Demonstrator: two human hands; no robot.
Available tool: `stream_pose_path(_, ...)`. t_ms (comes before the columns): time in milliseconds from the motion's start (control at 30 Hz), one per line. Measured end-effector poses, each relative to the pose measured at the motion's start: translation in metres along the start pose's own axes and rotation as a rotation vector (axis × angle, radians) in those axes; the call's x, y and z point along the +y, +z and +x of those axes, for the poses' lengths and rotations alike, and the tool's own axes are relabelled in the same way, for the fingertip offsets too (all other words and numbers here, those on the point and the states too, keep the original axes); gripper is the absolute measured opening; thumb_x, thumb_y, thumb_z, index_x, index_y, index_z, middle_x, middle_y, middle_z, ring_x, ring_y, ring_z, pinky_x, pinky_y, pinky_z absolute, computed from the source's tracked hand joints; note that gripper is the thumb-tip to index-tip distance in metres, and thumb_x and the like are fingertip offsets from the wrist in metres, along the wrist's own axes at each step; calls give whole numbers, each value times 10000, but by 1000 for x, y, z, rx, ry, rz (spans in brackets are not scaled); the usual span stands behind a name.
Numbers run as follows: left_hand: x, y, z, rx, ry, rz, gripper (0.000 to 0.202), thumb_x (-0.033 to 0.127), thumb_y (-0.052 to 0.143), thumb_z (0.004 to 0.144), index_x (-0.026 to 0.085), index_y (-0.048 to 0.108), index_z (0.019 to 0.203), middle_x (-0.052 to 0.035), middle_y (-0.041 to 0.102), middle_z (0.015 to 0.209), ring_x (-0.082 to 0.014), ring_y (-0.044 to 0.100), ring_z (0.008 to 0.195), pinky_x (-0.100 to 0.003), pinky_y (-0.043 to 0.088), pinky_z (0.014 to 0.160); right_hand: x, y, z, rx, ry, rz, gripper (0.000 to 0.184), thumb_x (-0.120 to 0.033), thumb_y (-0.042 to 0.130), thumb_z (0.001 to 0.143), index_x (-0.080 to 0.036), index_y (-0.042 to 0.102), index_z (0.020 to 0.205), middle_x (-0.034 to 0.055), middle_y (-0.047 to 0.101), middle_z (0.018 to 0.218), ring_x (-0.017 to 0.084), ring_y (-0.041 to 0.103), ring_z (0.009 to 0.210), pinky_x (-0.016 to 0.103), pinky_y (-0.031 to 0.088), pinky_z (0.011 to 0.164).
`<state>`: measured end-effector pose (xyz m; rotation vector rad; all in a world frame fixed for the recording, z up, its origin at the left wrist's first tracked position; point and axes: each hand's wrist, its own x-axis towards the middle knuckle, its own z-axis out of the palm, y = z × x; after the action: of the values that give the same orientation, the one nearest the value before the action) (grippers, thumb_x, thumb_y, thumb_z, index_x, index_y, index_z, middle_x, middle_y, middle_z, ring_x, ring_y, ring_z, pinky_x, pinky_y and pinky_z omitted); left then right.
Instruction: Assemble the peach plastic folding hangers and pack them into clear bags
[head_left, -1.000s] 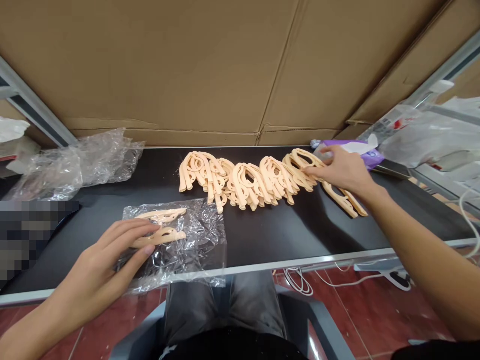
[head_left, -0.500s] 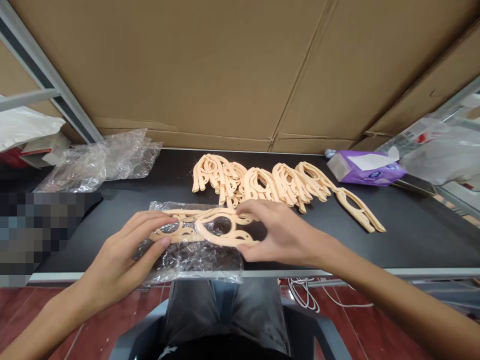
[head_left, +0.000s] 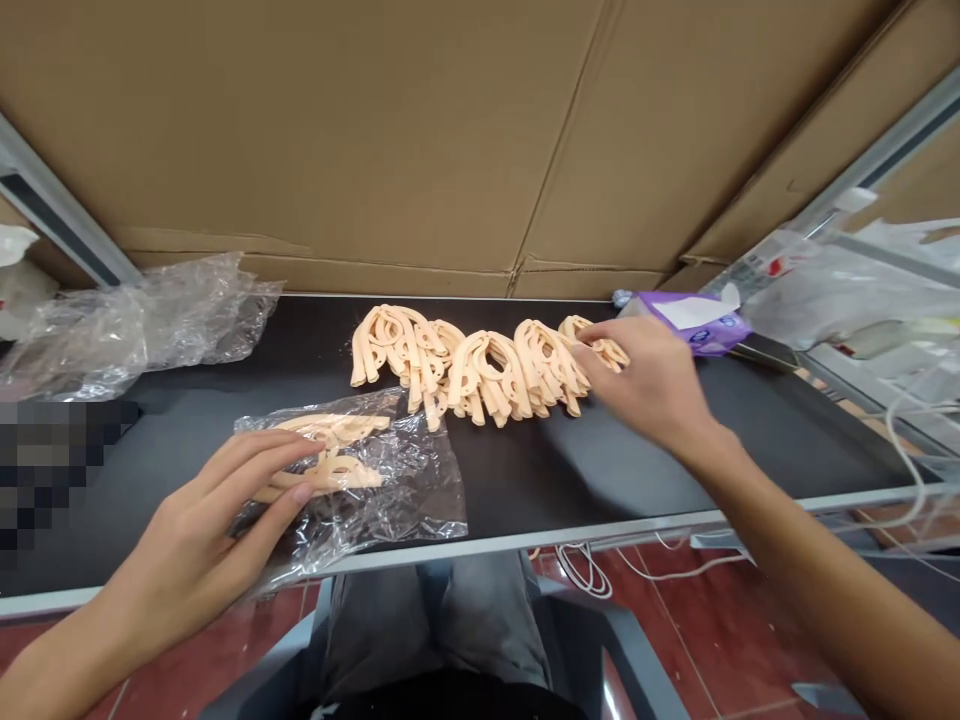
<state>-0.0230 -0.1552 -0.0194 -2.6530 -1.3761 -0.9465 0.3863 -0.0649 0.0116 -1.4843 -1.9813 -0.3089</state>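
Observation:
On the left of the black table, my left hand [head_left: 225,500] is closed around beige plastic folding hangers [head_left: 341,478] and the clear plastic bag [head_left: 405,500] they lie in. Its thumb and fingers pinch their left end. Farther back is a row of overlapping beige folding hangers [head_left: 480,375], several in number. Reaching over the row's right end, my right hand [head_left: 649,375] has its fingers curled around a folding hanger [head_left: 611,352]. The hand covers part of that hanger.
Crumpled clear plastic bags [head_left: 172,315] lie at the back left. A purple tissue pack [head_left: 697,318] stands behind my right hand. A cardboard wall [head_left: 375,150] rises along the back edge. White cables [head_left: 585,575] hang below the front edge.
My right hand has left the hanger at the bag and moved right and back to the row's end. The separate hanger on the right is out of sight. The view has shifted right.

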Motion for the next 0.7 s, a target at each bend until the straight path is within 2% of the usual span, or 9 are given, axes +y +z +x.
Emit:
stream_pose_path(67, 0, 0, 2, -3, 18, 6, 273, 277, 484, 1026, 256, 602, 1271, -25, 650, 1236, -135, 670, 1081, -228, 565, 894, 39, -2, 3, -91, 197, -130, 287, -384, 605, 876, -167, 733, 1013, 156, 761, 1057, 367, 691, 1033, 541, 519, 945)
stream_pose_path(133, -1, 0, 3, -4, 18, 16, 273, 290, 479, 1026, 268, 611, 1263, -19, 663, 1237, -140, 671, 1097, -241, 565, 906, 67, 1, 5, -213, 317, -127, 467, -496, 627, 851, -136, 703, 1138, 194, 738, 1176, 394, 684, 1084, 545, 523, 951)
stream_pose_path(200, 0, -1, 3, 2, 4, 27, 258, 300, 483, 1021, 286, 632, 1231, -10, 679, 1220, -153, 672, 1104, -267, 564, 925, 83, 6, 5, -328, 381, -74, 665, -602, 657, 803, -112, 651, 1253, 217, 698, 1281, 414, 671, 1137, 548, 518, 974)
stream_pose_path(267, 1, -2, 3, -7, -10, 17, 247, 283, 497, 1011, 296, 644, 1208, -6, 685, 1206, -158, 674, 1100, -272, 573, 907, 90, 11, 4, -396, 430, -24, 765, -655, 671, 767, -130, 613, 1321, 203, 685, 1317, 416, 662, 1169, 544, 515, 989)
stream_pose_path(400, 4, -4, 3, -36, -34, -13, 276, 247, 513, 996, 292, 627, 1243, -14, 679, 1228, -161, 657, 1147, -267, 562, 938, 93, 17, 3, -394, 491, 42, 624, -612, 612, 812, -201, 638, 1282, 141, 721, 1257, 362, 679, 1149, 501, 519, 987)
stream_pose_path(567, -1, -2, 0, -55, -70, -9, 305, 260, 519, 984, 330, 620, 1263, 1, 665, 1249, -179, 658, 1137, -306, 535, 986, 97, 18, 5, -396, 493, 35, 531, -470, 596, 825, -175, 664, 1262, 129, 752, 1172, 327, 692, 1125, 461, 511, 998)
stream_pose_path(700, -9, 0, -6, -79, -109, -11, 325, 285, 523, 979, 351, 600, 1288, 7, 627, 1308, -195, 637, 1164, -337, 498, 1040, 103, 19, 9, -422, 455, -50, 493, -476, 620, 814, -173, 735, 1186, 122, 765, 1136, 330, 709, 1071, 447, 520, 974)
